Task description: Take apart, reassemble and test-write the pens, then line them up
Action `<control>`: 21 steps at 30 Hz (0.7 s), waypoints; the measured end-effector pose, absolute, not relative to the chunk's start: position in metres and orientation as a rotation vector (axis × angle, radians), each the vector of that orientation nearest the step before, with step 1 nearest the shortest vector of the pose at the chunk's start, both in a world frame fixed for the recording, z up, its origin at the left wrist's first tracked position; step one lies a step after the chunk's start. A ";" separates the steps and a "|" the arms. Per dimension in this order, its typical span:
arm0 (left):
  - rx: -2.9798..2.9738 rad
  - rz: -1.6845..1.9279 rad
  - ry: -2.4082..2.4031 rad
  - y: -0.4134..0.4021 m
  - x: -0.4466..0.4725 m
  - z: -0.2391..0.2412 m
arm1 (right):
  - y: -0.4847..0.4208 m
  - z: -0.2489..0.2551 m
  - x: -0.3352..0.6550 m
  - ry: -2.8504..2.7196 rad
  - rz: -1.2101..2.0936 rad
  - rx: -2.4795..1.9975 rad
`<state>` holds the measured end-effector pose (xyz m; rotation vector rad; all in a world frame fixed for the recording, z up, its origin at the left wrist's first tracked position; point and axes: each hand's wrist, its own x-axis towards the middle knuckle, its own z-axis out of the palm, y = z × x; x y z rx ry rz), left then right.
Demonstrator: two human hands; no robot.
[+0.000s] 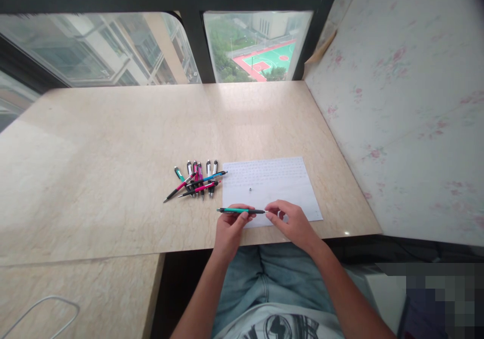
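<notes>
My left hand is closed around a teal and black pen, held level just above the table's front edge. At the pen's right tip, my right hand pinches thumb and forefinger together; what it grips is too small to make out. Both hands hover over the near edge of a white sheet of paper covered with faint handwriting. A tiny dark bit lies on the sheet. Left of the paper lies a heap of several pens in pink, blue, teal and black.
The beige marble-look table runs up to a window at the back. A wall with floral paper closes the right side. A white cable loop lies on a lower surface at bottom left.
</notes>
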<state>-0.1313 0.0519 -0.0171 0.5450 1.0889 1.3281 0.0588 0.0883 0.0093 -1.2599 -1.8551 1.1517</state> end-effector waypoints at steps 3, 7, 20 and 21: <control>0.548 1.315 1.084 0.052 -0.132 -0.017 | 0.087 0.008 0.055 -1.850 1.147 -1.245; 0.558 1.303 1.059 0.052 -0.132 -0.015 | 0.086 0.005 0.051 -1.802 1.147 -1.241; 0.303 1.490 1.047 0.055 -0.129 -0.014 | 0.094 0.007 0.065 -1.750 1.003 -1.238; 0.295 1.508 1.047 0.055 -0.129 -0.013 | 0.095 0.003 0.069 -1.746 0.968 -1.274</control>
